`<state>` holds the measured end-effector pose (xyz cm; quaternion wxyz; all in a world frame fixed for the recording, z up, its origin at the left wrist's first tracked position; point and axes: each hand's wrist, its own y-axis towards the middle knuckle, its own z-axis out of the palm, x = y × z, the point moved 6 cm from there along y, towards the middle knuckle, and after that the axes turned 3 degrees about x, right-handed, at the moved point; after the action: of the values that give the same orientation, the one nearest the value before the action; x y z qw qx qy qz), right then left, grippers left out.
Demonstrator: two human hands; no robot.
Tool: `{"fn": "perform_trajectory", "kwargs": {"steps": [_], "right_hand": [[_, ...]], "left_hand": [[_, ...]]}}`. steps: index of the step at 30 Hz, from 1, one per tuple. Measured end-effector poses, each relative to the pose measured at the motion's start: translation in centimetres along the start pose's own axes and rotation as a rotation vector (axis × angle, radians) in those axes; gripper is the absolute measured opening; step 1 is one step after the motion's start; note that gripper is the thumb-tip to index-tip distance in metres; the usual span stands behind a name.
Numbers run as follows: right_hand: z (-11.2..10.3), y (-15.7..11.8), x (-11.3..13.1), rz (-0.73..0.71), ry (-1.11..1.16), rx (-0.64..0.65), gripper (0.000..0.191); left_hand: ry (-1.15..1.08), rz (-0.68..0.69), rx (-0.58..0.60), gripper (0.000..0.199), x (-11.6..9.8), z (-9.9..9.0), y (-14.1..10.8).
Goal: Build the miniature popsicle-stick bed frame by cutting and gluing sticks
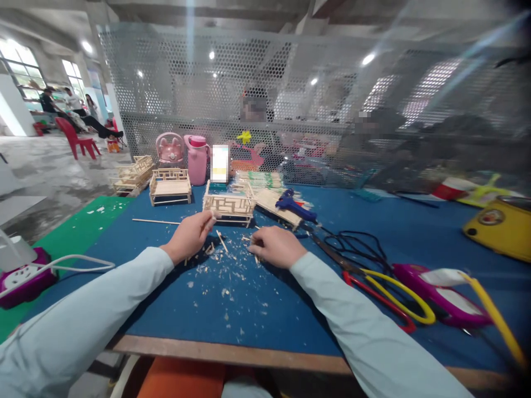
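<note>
My left hand [188, 237] is closed in a pinch at the left front corner of a small wooden stick-built bench [229, 205]; a pale bit shows at the fingertips, too small to name. Low over the blue table, my right hand [277, 246] has its fingers curled down among short stick offcuts [222, 242]. What those fingers hold, if anything, is hidden. Between the hands lie wood scraps and whitish flakes. A blue glue gun [295, 205] rests on a flat stick panel [271, 205] behind my right hand. One long thin stick [155, 221] lies left of my left hand.
Two more stick-built benches [170, 185] stand at the back left, near a pink jug [197, 160] and a lit phone [219, 163]. Stick bundles [259, 179] lie behind. On the right are red-and-yellow-handled scissors [398, 296], black cables, a purple power strip [443, 298] and a yellow box [500, 226].
</note>
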<state>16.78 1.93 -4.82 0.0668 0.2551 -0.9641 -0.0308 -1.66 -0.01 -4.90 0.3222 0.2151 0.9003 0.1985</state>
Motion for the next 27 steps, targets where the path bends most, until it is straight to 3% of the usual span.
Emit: {"fn": "perform_trajectory", "kwargs": {"steps": [3, 5, 7, 9, 11, 14, 18, 22, 27], "right_hand": [[-0.1, 0.2, 0.6, -0.059, 0.180, -0.044, 0.012], [-0.4, 0.2, 0.6, -0.066, 0.529, -0.049, 0.015], [-0.1, 0.1, 0.7, -0.043, 0.923, 0.026, 0.016], [0.2, 0.0, 1.4, -0.052, 1.195, 0.114, 0.018], [0.1, -0.1, 2.1, -0.109, 1.298, 0.145, 0.023], [0.0, -0.3, 2.8, -0.153, 1.283, 0.147, 0.027], [-0.1, -0.4, 2.7, -0.168, 1.122, 0.141, 0.022], [-1.6, -0.6, 1.6, -0.165, 0.804, -0.107, 0.010], [-2.3, -0.7, 1.0, -0.128, 0.579, -0.295, 0.014]], "left_hand": [[-0.107, 0.036, -0.049, 0.024, -0.9, 0.3, -0.3], [-0.181, 0.044, -0.101, 0.024, -1.7, 0.5, -0.3], [-0.251, 0.010, -0.118, 0.024, -2.5, 1.0, -0.3], [-0.354, -0.038, -0.079, 0.024, -3.2, 1.8, -0.2], [-0.486, -0.061, 0.013, 0.023, -3.9, 2.7, -0.2], [-0.615, -0.067, 0.129, 0.025, -4.4, 3.6, -0.2], [-0.532, -0.073, 0.083, 0.024, -4.0, 2.9, 0.1], [-0.400, -0.063, -0.012, 0.025, -3.9, 1.9, 1.0], [-0.337, -0.015, 0.041, 0.028, -5.1, 2.6, 2.1]]}}
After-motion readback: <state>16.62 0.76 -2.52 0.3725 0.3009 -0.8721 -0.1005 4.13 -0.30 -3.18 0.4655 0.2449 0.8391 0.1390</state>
